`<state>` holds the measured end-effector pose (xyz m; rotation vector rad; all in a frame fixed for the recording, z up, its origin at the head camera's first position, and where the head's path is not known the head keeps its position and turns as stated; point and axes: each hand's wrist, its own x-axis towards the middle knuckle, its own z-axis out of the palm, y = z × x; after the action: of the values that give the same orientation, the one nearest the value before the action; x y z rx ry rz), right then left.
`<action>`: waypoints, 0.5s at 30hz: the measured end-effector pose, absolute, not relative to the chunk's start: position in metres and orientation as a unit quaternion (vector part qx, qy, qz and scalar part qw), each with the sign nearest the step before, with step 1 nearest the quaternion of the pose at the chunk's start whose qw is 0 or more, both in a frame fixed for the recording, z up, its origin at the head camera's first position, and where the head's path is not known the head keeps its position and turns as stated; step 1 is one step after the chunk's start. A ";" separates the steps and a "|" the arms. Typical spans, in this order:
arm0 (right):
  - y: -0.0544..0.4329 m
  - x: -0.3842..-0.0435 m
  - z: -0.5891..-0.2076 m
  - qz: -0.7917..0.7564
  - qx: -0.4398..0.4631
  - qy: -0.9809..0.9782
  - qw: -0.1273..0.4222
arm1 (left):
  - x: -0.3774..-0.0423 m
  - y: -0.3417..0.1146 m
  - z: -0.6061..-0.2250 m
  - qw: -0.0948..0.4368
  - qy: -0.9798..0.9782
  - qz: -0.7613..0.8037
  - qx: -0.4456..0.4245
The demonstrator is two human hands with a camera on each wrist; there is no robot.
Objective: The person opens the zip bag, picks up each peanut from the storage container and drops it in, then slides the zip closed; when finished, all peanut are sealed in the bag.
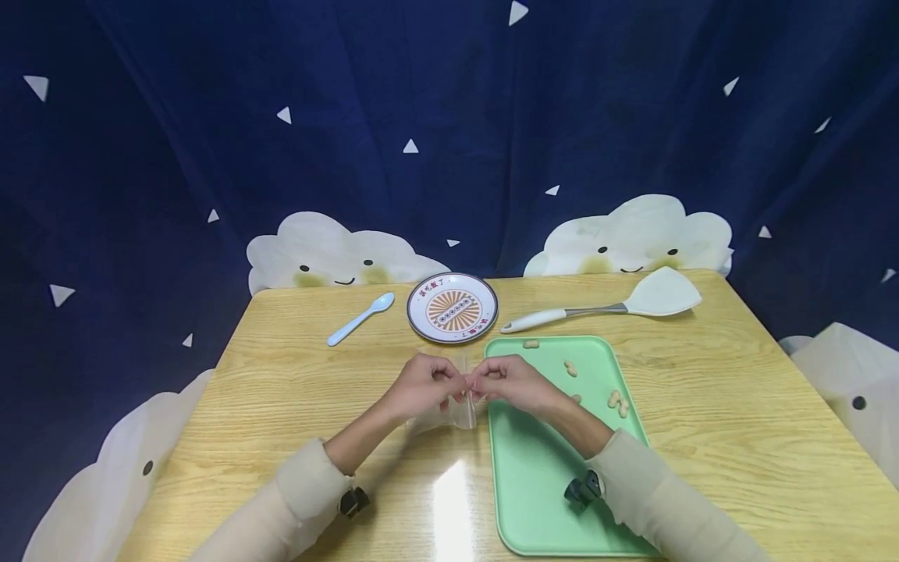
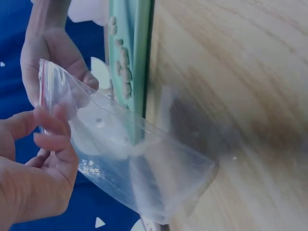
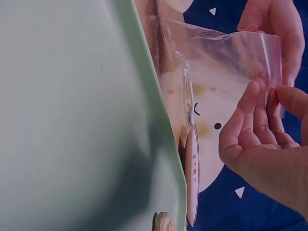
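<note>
A clear zip-lock bag [image 2: 144, 159] with a red strip along its mouth hangs between both hands, just left of the tray. My left hand [image 1: 428, 381] pinches the bag at its zip edge. Beside it, fingertips almost meeting, my right hand [image 1: 516, 382] pinches the same edge with thumb and forefinger; the right wrist view shows that grip close up. The bag looks flat, with no contents showing through the film. Several peanuts [image 1: 614, 399] lie on the green tray [image 1: 541, 515] under and beyond the right forearm; one is partly hidden by the right hand.
Behind the hands stands a round patterned plate [image 1: 453, 307]. A light blue spoon [image 1: 361, 319] lies to its left, and a white spatula [image 1: 660, 295] with a long handle to its right, beyond the tray. A dark blue curtain [image 1: 449, 117] hangs behind the wooden table [image 1: 281, 375].
</note>
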<state>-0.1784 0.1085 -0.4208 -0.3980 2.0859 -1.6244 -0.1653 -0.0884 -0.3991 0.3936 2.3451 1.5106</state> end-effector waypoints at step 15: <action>0.106 -0.171 -0.428 -0.589 -0.108 0.778 0.189 | -0.165 -0.083 -0.410 0.201 0.782 0.575 0.132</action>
<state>-0.1713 0.1065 -0.4283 -0.3048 2.1884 -1.6564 -0.1645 -0.0831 -0.4096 0.3697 2.1843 1.6066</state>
